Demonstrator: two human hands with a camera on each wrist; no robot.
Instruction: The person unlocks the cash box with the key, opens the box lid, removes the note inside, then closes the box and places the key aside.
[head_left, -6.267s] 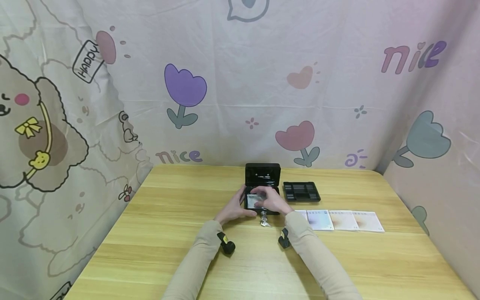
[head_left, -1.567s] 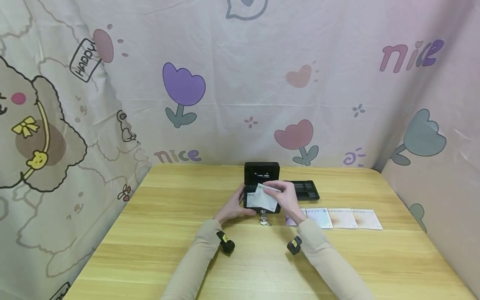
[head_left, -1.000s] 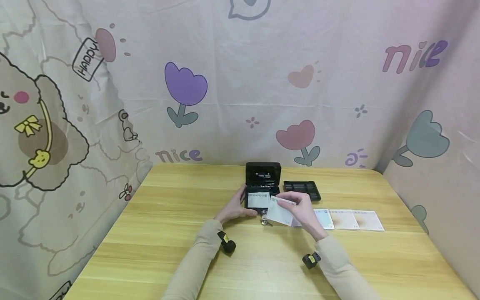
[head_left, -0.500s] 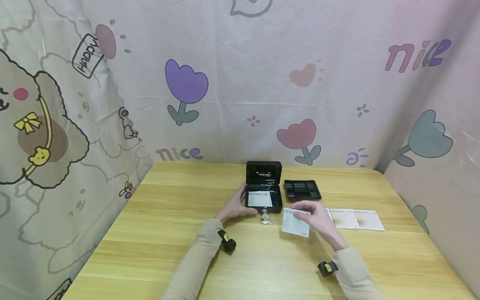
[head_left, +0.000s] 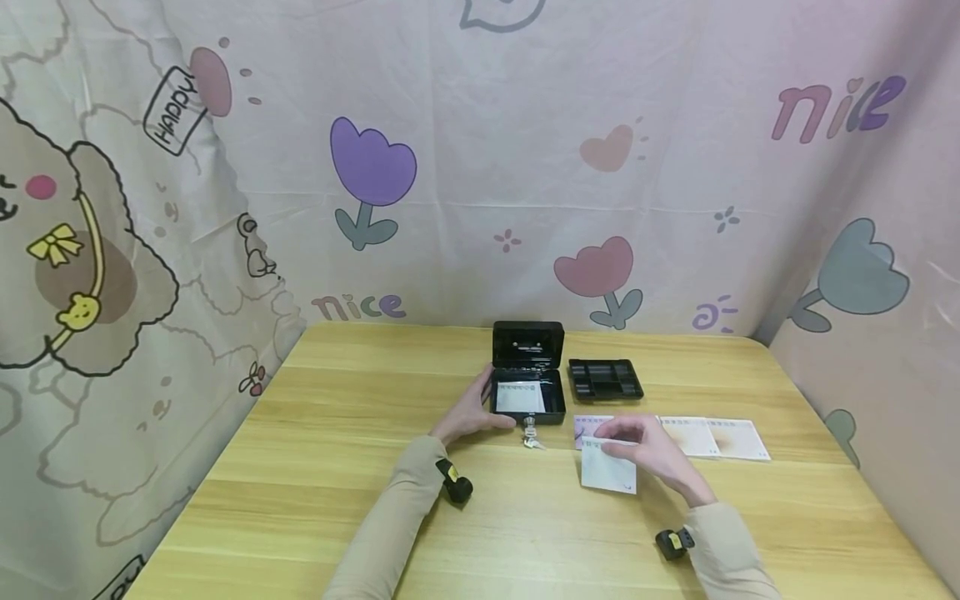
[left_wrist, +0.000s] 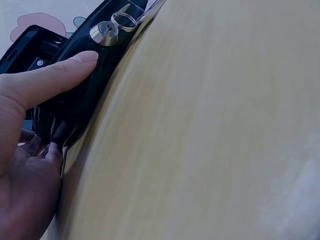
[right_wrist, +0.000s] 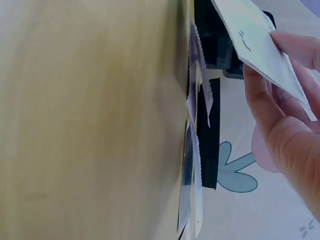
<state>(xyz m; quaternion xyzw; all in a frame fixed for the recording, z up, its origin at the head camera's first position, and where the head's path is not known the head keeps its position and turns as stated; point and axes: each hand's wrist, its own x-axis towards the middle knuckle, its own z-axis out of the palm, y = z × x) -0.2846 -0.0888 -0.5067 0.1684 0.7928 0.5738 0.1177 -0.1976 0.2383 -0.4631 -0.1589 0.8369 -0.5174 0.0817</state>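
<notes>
A black cash box (head_left: 553,402) stands with its lid raised, a pale banknote-like slip (head_left: 519,398) lying inside. My left hand (head_left: 468,414) grips its left front corner; in the left wrist view the thumb presses near the silver lock (left_wrist: 104,34), and the other fingers bend round the side. Keys (head_left: 532,440) hang at the box's front. To the right of the box, my right hand (head_left: 651,454) pinches a thin stack of pale green banknote-like paper (head_left: 609,472) between thumb and fingers. It hangs over the table, partly in front of a purple note (head_left: 587,422).
A black compartment tray (head_left: 607,397) sits right of the box. Brownish notes (head_left: 688,438) continue the row to the right; a bluish one is mostly covered by my right hand. Patterned cloth (head_left: 450,275) rises behind the wooden table (head_left: 360,400).
My right hand has lifted pale notes out of the cash box and carried them right and toward me. One pale slip stays inside. My left hand keeps its place on the box.
</notes>
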